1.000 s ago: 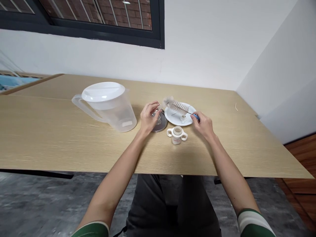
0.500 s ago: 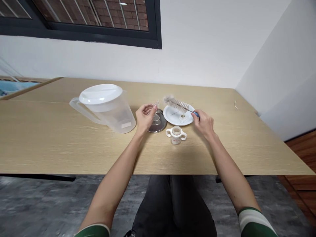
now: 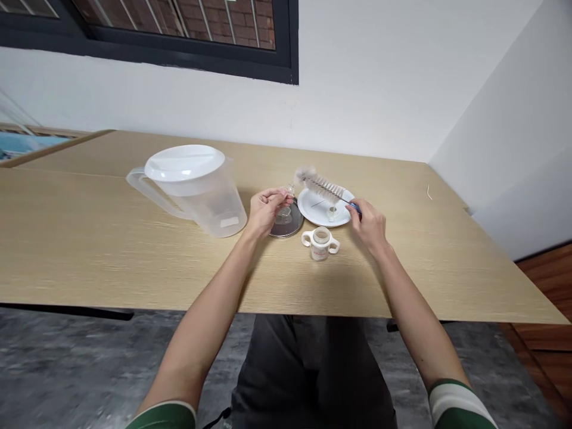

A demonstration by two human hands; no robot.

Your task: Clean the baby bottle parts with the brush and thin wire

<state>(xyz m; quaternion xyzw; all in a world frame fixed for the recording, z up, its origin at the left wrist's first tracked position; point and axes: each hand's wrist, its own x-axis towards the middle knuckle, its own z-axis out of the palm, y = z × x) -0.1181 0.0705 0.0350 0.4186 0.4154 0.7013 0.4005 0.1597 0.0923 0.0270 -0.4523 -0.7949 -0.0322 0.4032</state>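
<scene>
My left hand (image 3: pixel 263 211) is closed on a small clear piece (image 3: pixel 286 193), held just above a round metal dish (image 3: pixel 288 225). My right hand (image 3: pixel 369 226) grips the blue handle of a bottle brush (image 3: pixel 320 186), whose bristles reach over the far left rim of a white plate (image 3: pixel 342 217). A small ring-shaped part lies on that plate. In front of the plate stands a small white bottle with two handles (image 3: pixel 320 243), its mouth uncovered.
A clear plastic pitcher with a white lid (image 3: pixel 193 187) stands to the left on the light wooden table (image 3: pixel 111 250). White walls meet at the far right corner, and a dark-framed window is above. A small thin scrap (image 3: pixel 428 193) lies far right.
My left hand has lifted off the metal dish with the small clear piece pinched in it. The brush and my right hand have barely shifted.
</scene>
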